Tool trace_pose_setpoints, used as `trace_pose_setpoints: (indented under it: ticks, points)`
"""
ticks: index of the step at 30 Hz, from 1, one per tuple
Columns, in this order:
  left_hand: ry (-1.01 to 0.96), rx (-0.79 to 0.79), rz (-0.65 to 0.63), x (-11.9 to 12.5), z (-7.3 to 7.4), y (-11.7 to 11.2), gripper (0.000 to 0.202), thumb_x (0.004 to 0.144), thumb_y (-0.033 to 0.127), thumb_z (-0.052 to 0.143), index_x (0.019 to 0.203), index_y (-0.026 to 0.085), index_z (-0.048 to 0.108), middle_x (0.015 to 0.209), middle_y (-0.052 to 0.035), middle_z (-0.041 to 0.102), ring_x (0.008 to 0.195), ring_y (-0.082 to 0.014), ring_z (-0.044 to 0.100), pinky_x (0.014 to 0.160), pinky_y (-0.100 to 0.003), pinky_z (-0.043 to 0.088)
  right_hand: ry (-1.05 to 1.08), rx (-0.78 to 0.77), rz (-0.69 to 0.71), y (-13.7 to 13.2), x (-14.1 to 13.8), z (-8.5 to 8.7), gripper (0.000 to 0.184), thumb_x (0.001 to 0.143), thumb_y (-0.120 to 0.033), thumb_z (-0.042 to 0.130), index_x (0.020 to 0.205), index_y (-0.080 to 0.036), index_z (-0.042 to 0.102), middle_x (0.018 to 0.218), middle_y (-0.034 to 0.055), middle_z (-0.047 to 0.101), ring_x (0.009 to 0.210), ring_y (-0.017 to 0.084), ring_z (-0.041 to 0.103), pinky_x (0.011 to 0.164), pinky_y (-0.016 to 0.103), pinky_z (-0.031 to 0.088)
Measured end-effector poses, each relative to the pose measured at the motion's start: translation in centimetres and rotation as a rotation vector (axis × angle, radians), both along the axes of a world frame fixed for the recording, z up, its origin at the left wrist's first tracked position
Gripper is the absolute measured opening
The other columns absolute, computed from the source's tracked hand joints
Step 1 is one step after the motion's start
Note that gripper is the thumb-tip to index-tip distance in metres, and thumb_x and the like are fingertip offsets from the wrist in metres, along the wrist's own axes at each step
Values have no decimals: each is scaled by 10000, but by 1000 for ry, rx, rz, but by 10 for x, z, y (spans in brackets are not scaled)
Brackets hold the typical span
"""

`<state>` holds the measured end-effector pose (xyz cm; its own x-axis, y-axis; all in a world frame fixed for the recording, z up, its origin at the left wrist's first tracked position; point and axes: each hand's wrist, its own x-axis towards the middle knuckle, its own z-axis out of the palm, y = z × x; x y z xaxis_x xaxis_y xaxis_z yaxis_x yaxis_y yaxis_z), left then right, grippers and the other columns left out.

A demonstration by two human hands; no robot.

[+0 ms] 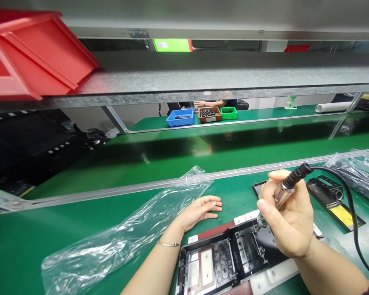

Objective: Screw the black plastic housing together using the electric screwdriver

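One black plastic housing (237, 254) lies nearest, open side up, on a reddish-brown board (215, 231) with at least two white blocks (272, 273) along its edges. The housing has two sections side by side, parted by a raised wall; the left one shows pale rectangular patches and small round shapes, the right one is darker, with ribs and a long narrow bar. Its near edge runs partly out of view.

Over the right section is the right hand (290, 221), fingers clamped round one corded screwdriver (284, 192), which tilts tip-down into the housing; I cannot tell whether the tip touches. The left hand (199, 211) is just beyond the left section, empty, fingers slightly bent and a little apart. One clear plastic bag (117, 241) stretches beside it across the green bench (15, 241).

Behind the right hand is one small dark tray (258, 187), partly hidden; to its right, one black part (326, 188) near one yellow label (341, 215), then clear-wrapped items (356, 176), too tangled to count.

Above, one metal shelf (203, 76) bears one red bin (43, 53). Farther off stand three small bins: one blue (180, 119), one brown (209, 116), one green (228, 113). Behind them shows one co-worker's forearm (219, 103).
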<state>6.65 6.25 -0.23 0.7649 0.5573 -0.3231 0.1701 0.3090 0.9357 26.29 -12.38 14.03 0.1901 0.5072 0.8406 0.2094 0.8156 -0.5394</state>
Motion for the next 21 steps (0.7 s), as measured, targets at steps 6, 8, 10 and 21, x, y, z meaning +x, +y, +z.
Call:
trace_pose_setpoints:
  ticks: [6, 8, 10, 21]
  points:
    - [1, -4, 2, 1, 2, 0, 493, 904, 437, 756, 1253, 119, 613, 1269, -145, 645, 1180, -271, 634, 1061, -486, 509, -1, 0, -12, 0, 1, 0, 397, 979, 5, 473, 1328, -180, 441, 775, -14, 403, 647, 83, 410, 609, 148, 351]
    - [0, -3, 1, 1, 2, 0, 499, 901, 439, 760, 1255, 119, 612, 1271, -146, 644, 1180, -271, 634, 1063, -487, 507, 0, -3, -10, 0, 0, 0, 390, 989, -2, 479, 1334, -179, 445, 778, -14, 406, 652, 82, 414, 616, 150, 355]
    - [-1, 0, 0, 1, 2, 0, 502, 903, 442, 757, 1258, 119, 610, 1272, -146, 644, 1182, -273, 633, 1066, -492, 503, 3, -5, -1, 0, 0, 0, 394, 989, 2, 477, 1338, -179, 444, 785, -14, 410, 658, 78, 416, 622, 149, 355]
    - [2, -5, 2, 1, 0, 1, 496, 903, 437, 757, 1255, 119, 611, 1275, -145, 643, 1181, -273, 635, 1065, -491, 505, -6, 5, -4, 0, 0, 1, 399, 980, 7, 471, 1333, -177, 441, 777, -15, 401, 654, 80, 414, 617, 148, 351]
